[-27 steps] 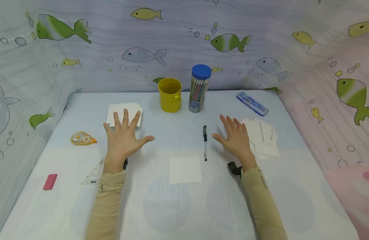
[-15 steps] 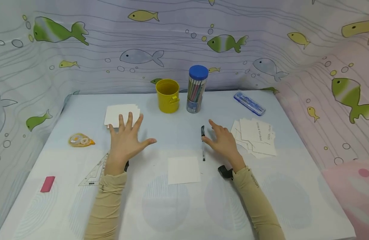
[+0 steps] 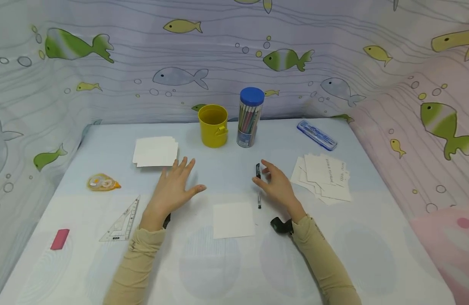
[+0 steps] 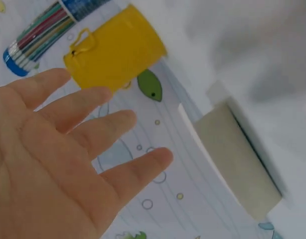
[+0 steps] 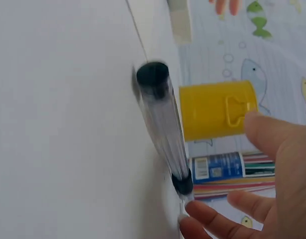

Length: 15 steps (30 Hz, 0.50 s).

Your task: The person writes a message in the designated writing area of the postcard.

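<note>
A capped pen with a clear barrel and black ends [image 3: 259, 201] lies on the table. My right hand [image 3: 279, 189] is over it, thumb and fingers apart on either side of its upper part and partly hiding it. In the right wrist view the fingertips come right beside the far end of the pen [image 5: 165, 129]. My left hand [image 3: 168, 194] is spread above the table, holding nothing, just in front of a stack of blank white cards [image 3: 155, 151]. Between the two hands, nearer to me, lies a blank square of paper [image 3: 233, 220].
A yellow bucket [image 3: 213, 127] and a blue-lidded tube of pencils [image 3: 250, 118] stand at the back. To the right are a blue case [image 3: 316, 135] and written cards [image 3: 328, 176]. Correction tape [image 3: 103, 182], a set square [image 3: 121, 223] and a pink eraser [image 3: 60, 239] lie left.
My right hand has moved left from beside the written cards to over the pen. The left hand has shifted right and toward me, uncovering the card stack and set square.
</note>
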### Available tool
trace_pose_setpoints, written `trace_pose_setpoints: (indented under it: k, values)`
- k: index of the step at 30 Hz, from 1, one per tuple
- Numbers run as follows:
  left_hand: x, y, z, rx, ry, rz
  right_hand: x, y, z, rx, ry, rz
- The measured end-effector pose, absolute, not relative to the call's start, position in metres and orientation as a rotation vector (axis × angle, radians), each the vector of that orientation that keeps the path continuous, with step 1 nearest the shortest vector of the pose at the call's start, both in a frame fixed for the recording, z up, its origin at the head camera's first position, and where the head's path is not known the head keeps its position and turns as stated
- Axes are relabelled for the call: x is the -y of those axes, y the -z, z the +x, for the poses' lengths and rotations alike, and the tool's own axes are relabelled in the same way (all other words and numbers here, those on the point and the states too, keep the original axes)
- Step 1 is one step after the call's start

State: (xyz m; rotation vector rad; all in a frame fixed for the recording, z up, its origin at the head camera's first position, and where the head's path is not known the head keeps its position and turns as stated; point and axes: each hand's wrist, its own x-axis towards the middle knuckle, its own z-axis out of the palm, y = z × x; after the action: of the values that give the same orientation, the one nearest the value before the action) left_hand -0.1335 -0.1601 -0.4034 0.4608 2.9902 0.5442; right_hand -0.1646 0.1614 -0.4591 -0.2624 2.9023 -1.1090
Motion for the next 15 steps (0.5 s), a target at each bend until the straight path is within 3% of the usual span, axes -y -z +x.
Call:
trace_pose_setpoints:
  k: [15]
  values:
    - [0.134, 0.418, -0.12, -2.913, -0.579, 0.758, -0.151, 0.47, -0.163, -3.048, 0.952, -0.329]
